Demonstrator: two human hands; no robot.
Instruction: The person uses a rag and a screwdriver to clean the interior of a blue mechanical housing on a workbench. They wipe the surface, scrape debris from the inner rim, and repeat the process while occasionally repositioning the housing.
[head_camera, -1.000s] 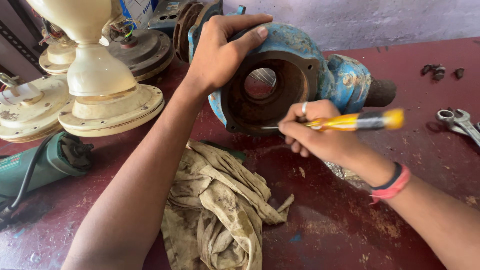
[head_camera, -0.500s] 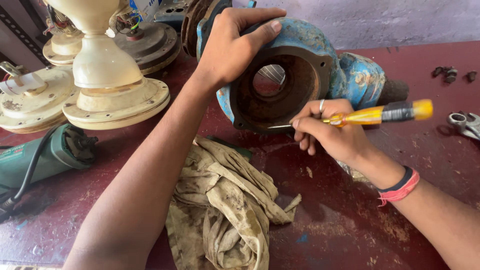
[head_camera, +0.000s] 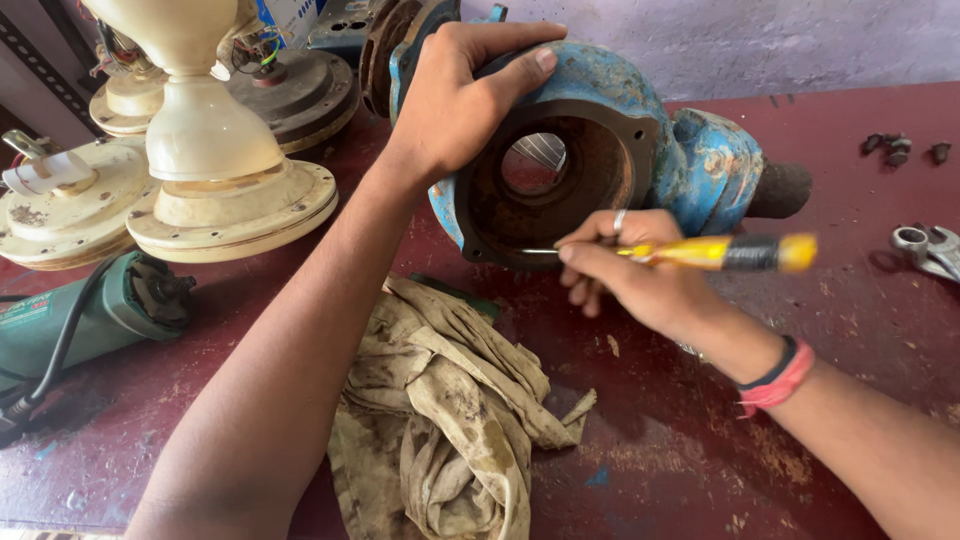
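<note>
Cloth comes first, nearest the camera: a crumpled, grease-stained rag (head_camera: 450, 410) lies on the dark red workbench (head_camera: 660, 440), between the person's two forearms. Left of it, at the bench's edge, a green angle grinder (head_camera: 85, 318) lies on its side with its black cord trailing toward the near corner; a pale label runs along its body, too small to make out.

Farther in, the right hand (head_camera: 640, 272) pinches a screwdriver (head_camera: 690, 252) with a yellow and black handle; thumb and forefinger are pressed together around the handle's front end, the other fingers curled beneath. The metal tip touches the lower rim of the pump housing (head_camera: 590, 150), a blue-painted, rusty casting that stands on the bench at centre with its round opening facing the camera. Its hollow shows only rust and a hole through the back wall; whether anything lies inside I cannot tell. The left hand (head_camera: 455, 95) grips the housing's top left edge, fingers wrapped over the rim, thumb laid flat along the top.

To the right, a steel spanner (head_camera: 925, 248) lies near the bench edge, with a few small dark bolts (head_camera: 895, 150) beyond it. At far left stand cream ceiling-fan motors (head_camera: 215, 170), and behind them a blue and white box (head_camera: 290, 15) at the top edge.
</note>
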